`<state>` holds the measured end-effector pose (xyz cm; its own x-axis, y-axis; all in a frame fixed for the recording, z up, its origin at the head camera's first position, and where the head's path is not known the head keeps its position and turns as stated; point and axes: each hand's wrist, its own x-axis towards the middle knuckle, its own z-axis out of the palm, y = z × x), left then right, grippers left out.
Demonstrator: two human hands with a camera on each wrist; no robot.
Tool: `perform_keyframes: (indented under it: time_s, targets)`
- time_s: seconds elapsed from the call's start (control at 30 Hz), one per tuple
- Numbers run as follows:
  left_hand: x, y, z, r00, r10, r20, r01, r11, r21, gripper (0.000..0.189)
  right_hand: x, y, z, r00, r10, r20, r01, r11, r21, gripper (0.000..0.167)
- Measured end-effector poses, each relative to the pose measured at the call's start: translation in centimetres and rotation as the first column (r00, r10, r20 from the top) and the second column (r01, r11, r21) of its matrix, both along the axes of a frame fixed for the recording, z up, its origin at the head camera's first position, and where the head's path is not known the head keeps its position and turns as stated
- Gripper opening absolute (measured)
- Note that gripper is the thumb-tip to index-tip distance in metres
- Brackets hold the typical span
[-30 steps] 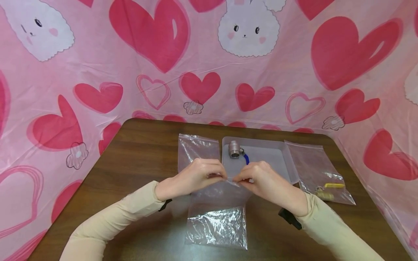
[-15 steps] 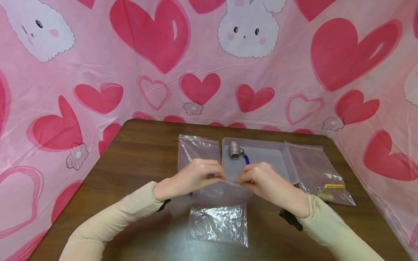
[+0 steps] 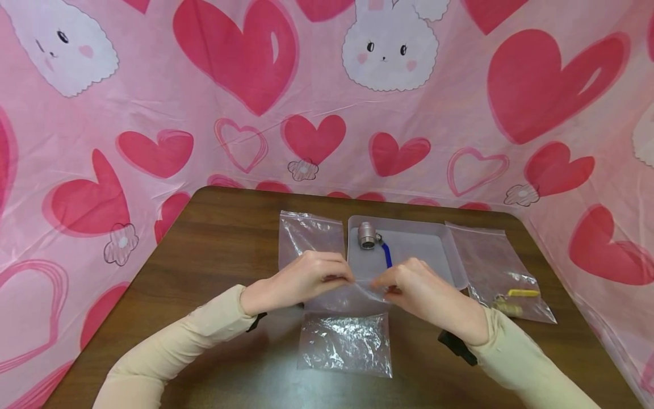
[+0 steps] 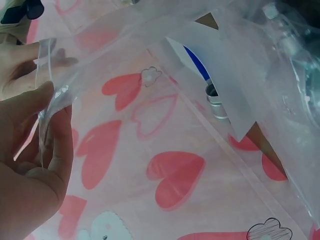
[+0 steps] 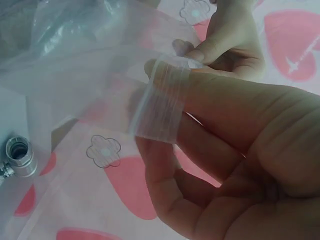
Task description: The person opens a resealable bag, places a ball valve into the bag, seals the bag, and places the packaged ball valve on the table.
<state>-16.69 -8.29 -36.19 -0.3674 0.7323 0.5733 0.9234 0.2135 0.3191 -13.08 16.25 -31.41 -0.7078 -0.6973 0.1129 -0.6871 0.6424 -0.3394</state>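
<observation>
Between my hands a clear zip bag hangs, its crinkled lower part towards me over the table. My left hand pinches its zip edge between thumb and fingers. On the other side, my right hand holds the same edge, the ribbed zip strip lying across its fingers in the right wrist view. Nothing shows inside this bag. Just beyond the hands, a steel ball valve with a blue lever sits in a shallow translucent tray; the right hand overlaps the tray's front.
At the tray's left lies another clear zip bag, partly hidden by my left hand. To the right is a zip bag containing a brass valve with a yellow lever. A heart-patterned cloth stands round the wooden table.
My right hand has shifted slightly right, away from the left, uncovering more of the blue lever. The held bag's lower edge has risen a little towards the tray.
</observation>
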Motion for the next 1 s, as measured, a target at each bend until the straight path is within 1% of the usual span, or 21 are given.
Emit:
perform_keyframes:
  time_s: [0.13,0.23,0.33,0.43,0.57,0.67,0.8,0.9,1.0]
  targets:
    - [-0.06,0.00,-0.03,1.000,0.005,0.006,-0.005,1.000,-0.014,0.007,0.07,0.16,0.02,1.000,-0.012,0.014,0.012,1.000,0.004,0.029]
    - [-0.07,-0.02,0.02,1.000,0.002,0.016,-0.002,1.000,-0.017,0.006,0.08,0.29,-0.05,0.998,-0.020,0.058,0.020,1.000,-0.006,0.032]
    - [-0.08,-0.04,0.09,1.000,-0.006,0.029,0.006,1.000,-0.011,0.006,0.03,0.44,-0.11,0.997,-0.020,0.074,0.021,1.000,-0.018,0.034]
    - [-0.16,-0.03,0.12,0.999,-0.003,0.032,0.003,1.000,-0.004,0.006,-0.04,0.54,-0.17,0.999,-0.007,0.032,0.008,1.000,-0.026,0.034]
    - [-0.31,-0.02,0.04,1.000,0.018,0.000,-0.018,1.000,0.002,0.007,-0.01,0.61,-0.21,1.000,0.000,-0.030,-0.001,1.000,-0.024,0.031]
    - [-0.39,-0.03,-0.03,1.000,0.022,-0.013,-0.022,1.000,-0.001,0.008,0.10,0.66,-0.17,0.999,-0.016,-0.033,0.015,1.000,-0.018,0.028]
    - [-0.38,-0.08,-0.10,1.000,-0.006,-0.011,0.006,1.000,-0.005,0.008,0.20,0.68,-0.05,0.999,-0.047,-0.012,0.046,0.999,-0.018,0.025]
    - [-0.28,-0.07,-0.11,0.999,-0.035,-0.025,0.035,0.999,-0.014,0.007,0.19,0.68,0.03,0.997,-0.070,0.015,0.070,0.997,-0.016,0.024]
    - [-0.15,-0.04,-0.07,0.997,-0.055,-0.051,0.053,0.998,-0.031,0.008,0.15,0.77,0.11,0.995,-0.096,0.013,0.096,0.995,-0.005,0.024]
